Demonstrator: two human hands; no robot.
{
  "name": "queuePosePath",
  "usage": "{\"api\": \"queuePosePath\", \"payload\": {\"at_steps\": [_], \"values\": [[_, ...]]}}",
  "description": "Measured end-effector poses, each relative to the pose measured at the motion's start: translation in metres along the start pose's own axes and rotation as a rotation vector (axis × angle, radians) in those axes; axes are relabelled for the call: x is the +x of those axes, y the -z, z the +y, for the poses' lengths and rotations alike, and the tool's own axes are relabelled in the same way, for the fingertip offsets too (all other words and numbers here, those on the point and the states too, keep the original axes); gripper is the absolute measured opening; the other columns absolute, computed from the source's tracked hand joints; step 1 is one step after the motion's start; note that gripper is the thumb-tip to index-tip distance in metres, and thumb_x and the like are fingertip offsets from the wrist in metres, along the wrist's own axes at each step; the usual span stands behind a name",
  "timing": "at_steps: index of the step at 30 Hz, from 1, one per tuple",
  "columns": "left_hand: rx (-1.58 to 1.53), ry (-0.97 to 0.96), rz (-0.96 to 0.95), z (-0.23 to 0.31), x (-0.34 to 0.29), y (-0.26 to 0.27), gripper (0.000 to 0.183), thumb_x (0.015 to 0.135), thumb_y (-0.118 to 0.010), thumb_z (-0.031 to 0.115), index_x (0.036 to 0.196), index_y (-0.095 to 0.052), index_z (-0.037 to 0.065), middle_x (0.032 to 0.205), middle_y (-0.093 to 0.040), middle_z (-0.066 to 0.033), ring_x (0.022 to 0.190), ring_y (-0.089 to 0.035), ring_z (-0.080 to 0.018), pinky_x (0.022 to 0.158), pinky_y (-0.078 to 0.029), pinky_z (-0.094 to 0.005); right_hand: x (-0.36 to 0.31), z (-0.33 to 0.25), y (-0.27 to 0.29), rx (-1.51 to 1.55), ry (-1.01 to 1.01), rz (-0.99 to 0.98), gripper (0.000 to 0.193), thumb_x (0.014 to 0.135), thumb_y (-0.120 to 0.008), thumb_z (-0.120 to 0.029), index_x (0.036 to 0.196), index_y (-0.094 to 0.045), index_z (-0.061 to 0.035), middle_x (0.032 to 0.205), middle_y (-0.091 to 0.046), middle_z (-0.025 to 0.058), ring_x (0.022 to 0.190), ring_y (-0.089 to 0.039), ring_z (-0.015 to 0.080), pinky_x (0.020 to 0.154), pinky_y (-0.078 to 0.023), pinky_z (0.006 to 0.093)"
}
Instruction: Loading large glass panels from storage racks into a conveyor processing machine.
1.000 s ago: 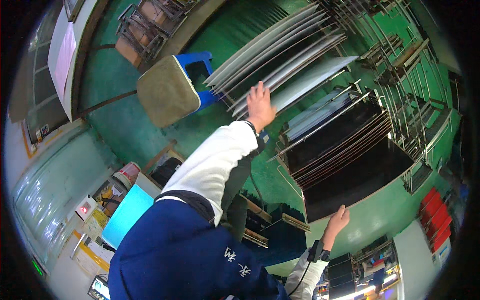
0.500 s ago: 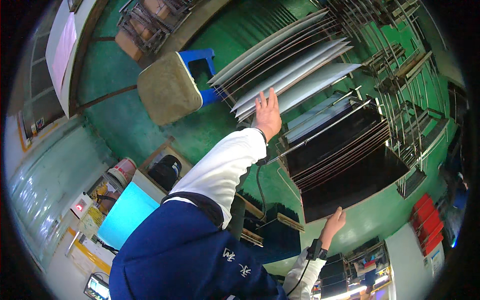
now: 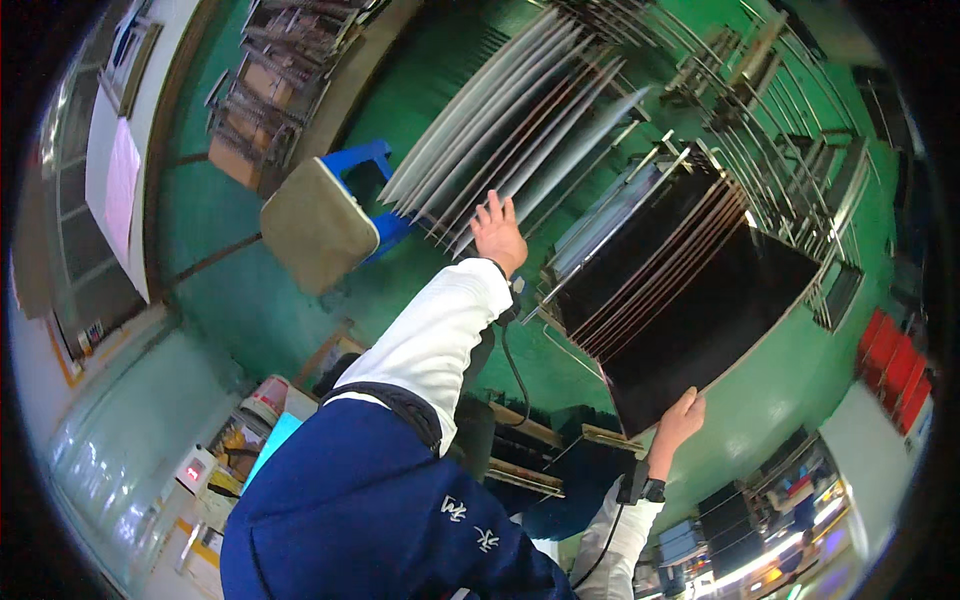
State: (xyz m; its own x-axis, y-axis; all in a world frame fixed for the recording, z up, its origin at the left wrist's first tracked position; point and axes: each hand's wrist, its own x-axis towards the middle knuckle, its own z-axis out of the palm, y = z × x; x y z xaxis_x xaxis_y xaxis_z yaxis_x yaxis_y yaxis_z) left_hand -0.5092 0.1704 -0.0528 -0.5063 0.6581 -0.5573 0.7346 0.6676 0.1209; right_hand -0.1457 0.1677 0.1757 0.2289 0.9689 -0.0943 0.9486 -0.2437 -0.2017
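My left hand (image 3: 500, 236) is open, its fingers spread at the near edges of a row of thin white panels (image 3: 535, 130) standing in a wire rack. Whether the fingertips press on a panel is hard to tell. A flat black panel (image 3: 715, 315) lies tilted at the outer end of a second row, to the right. At its near corner, my right hand (image 3: 682, 422) is closed on the edge, thumb and fingers pinching it. Behind it, several dark panels (image 3: 655, 262) with brownish edges stand close together in the rack.
A stool with a tan seat (image 3: 318, 225) and blue legs stands left of the white panels. Bare metal racks (image 3: 800, 180) reach along the right. Red panels (image 3: 893, 370) are at the far right. Dark stacked panels (image 3: 575, 470) stand low in front of me.
The view has turned a little. My left hand has shifted slightly left along the white panels' edges, and these look more fanned. My right hand keeps its grip on the black panel's corner.
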Motion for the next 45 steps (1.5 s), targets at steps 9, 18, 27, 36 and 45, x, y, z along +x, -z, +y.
{"api": "queuePosePath", "payload": {"at_steps": [9,18,27,36,45], "values": [[0.030,-0.118,-0.197,0.000,-0.007,0.011,0.055,0.076,-0.067,0.037,0.121,-0.061,0.007,0.154,-0.019,-0.0208,0.129,-0.040,-0.0417,0.100,-0.040,-0.0530,-0.036,0.026,0.087,0.169,-0.127,0.121,0.028,0.096,-0.052,-0.018,0.082,-0.052,0.0072,0.064,-0.049,0.0192,0.055,-0.042,0.0276,0.054,-0.037,0.0393],[-0.151,-0.868,-0.667,0.077,-0.083,0.038,0.053,0.084,-0.062,0.049,0.096,-0.066,-0.002,0.090,-0.067,-0.0212,0.087,-0.064,-0.0356,0.078,-0.047,-0.0434,-0.187,0.044,0.189,0.286,-0.507,0.431,0.024,0.090,-0.059,-0.015,0.074,-0.052,0.0012,0.060,-0.048,0.0156,0.054,-0.043,0.0191,0.052,-0.038,0.0372],[0.366,-0.823,-1.874,0.098,-0.345,0.051,0.054,0.093,-0.062,0.034,0.132,-0.050,-0.001,0.127,-0.059,-0.0141,0.114,-0.058,-0.0224,0.097,-0.046,-0.0348,-0.491,0.010,0.241,0.681,-1.046,0.935,0.019,0.090,-0.057,-0.014,0.086,-0.059,0.0041,0.064,-0.048,0.0055,0.063,-0.044,0.0094,0.056,-0.039,0.0292],[1.054,-0.663,-2.256,-0.058,-0.587,0.019,0.035,0.096,-0.059,0.029,0.113,-0.058,-0.001,0.107,-0.064,-0.0085,0.098,-0.062,-0.0161,0.089,-0.050,-0.0303,-0.762,-0.153,0.229,0.072,-1.861,1.414,0.022,0.092,-0.058,-0.019,0.091,-0.060,0.0028,0.081,-0.054,0.0047,0.077,-0.046,0.0139,0.070,-0.040,0.0320],[1.335,-0.689,-2.344,-0.220,-0.736,0.003,0.019,0.096,-0.060,0.024,0.090,-0.060,0.006,0.080,-0.062,-0.0033,0.076,-0.060,-0.0120,0.071,-0.048,-0.0276,-0.926,-0.282,0.148,0.050,-2.202,2.212,0.052,0.090,-0.062,-0.033,0.124,-0.056,0.0063,0.122,-0.056,0.0177,0.112,-0.051,0.0267,0.098,-0.040,0.0348]]}}
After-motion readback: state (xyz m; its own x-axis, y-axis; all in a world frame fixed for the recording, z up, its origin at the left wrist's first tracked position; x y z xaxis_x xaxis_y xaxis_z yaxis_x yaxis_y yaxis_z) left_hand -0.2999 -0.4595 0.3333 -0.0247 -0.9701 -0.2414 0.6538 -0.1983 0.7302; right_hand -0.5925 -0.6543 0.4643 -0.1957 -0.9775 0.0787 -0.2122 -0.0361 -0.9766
